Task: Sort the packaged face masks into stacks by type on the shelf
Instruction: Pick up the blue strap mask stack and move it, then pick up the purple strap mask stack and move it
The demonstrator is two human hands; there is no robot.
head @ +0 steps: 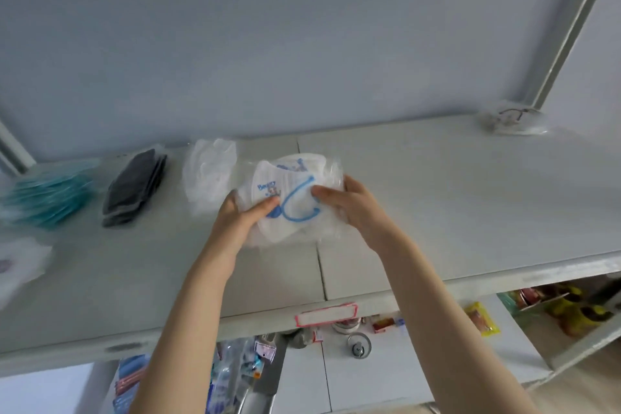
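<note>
White printed mask pack (295, 202), blue loops, pinched at both edges by left grip (240, 217) and right grip (351, 208), on or just over the shelf (437, 198). Plain white stack (208, 175) just left of grips; black stack (134, 188), teal stack (50, 195) beyond. Judgement: lay flat, keep clear of plain whites.

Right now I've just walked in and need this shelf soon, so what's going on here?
A person holds a packaged white mask with blue print over the shelf, the left hand and right hand gripping its sides. To its left sit a pile of white packets, a stack of dark masks and a stack of teal ones. One clear packet lies apart at the far right back.
</note>
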